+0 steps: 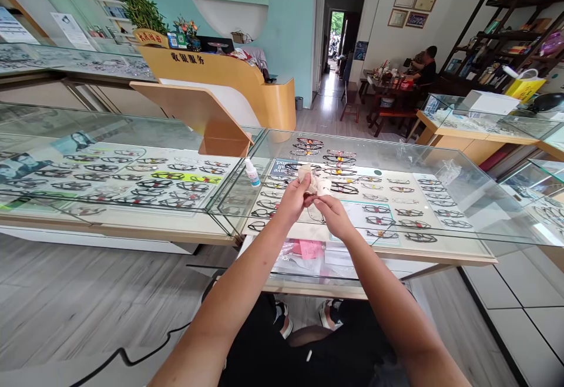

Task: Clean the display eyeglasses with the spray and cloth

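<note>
Above the glass display case [409,155], my two hands meet. My left hand [294,199] is closed round a crumpled beige cloth [314,182], which bunches up between the hands. My right hand [333,214] is closed in a pinch just right of the cloth. A thin-rimmed pair of eyeglasses [316,215] shows right below the fingertips, seemingly gripped by the right hand; the cloth and fingers hide the rest of it. A small white spray bottle [252,173] stands upright on the glass left of my hands.
Rows of eyeglass frames [414,224] lie inside the case. An open brown lid-like board [194,108] stands on the left case. Plastic bags [297,258] fill a shelf below my hands. A black cable [126,354] crosses the floor. A seated person [427,70] is at a back table.
</note>
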`<state>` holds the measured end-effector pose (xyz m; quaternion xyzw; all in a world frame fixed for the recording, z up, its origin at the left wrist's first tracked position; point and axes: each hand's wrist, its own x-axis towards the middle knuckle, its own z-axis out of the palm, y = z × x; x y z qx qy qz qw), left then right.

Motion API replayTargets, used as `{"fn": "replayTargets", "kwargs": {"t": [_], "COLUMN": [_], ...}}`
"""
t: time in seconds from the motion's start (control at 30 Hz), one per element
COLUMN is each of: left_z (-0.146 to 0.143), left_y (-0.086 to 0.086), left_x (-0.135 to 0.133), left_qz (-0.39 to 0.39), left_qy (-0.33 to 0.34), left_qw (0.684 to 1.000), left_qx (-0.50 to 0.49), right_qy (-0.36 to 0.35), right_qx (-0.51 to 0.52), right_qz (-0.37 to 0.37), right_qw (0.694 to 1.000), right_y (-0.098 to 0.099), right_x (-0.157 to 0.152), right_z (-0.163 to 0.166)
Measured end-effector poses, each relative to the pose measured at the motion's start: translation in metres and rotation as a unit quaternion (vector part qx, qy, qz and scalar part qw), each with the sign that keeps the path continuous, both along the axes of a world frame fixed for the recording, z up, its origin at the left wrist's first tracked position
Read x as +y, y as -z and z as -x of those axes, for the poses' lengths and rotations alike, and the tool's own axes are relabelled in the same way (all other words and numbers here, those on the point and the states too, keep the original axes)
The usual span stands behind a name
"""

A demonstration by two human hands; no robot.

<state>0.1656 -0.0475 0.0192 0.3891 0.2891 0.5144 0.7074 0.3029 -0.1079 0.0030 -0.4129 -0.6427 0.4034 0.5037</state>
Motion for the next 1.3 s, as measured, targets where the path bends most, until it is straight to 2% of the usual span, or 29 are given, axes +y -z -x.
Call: {"fn": "replayTargets", "kwargs": {"t": [0.1,0.27,0.5,0.67,0.83,1.03,1.3], "left_z": [0.003,0.006,0.001,0.003,0.007,0.002,-0.002], "left_y": [0.001,0.001,0.004,0.003,0.004,0.009,0.008], "left_x": [0.002,0.001,0.002,0.005,0.005,0.004,0.009], "left_qz": [0.006,-0.028,-0.013,0.007,-0.014,-0.017,0.047], "left_qy": [0.031,0.073,0.025,0.048,0.075,0.036,0.012], "left_qw": [0.999,0.996,1.000,0.999,0.997,0.999,0.998], "left_qx": [-0.018,-0.035,-0.011,-0.015,-0.022,-0.001,-0.047], "right_qy": [0.016,0.050,0.018,0.028,0.061,0.019,0.036], "right_qx": [0.008,0.003,-0.007,0.015,-0.006,-0.027,0.022], "right_qz": [0.007,0.031,-0.001,0.016,0.024,-0.002,0.042], "right_qw": [1.000,0.998,1.000,0.999,0.998,0.999,0.998], "right_y": [-0.001,0.001,0.005,0.006,0.008,0.010,-0.005], "right_x": [0.000,0.002,0.003,0.004,0.006,0.005,0.003], "right_z": [-0.002,-0.006,-0.002,-0.003,-0.006,-0.003,-0.009]}}
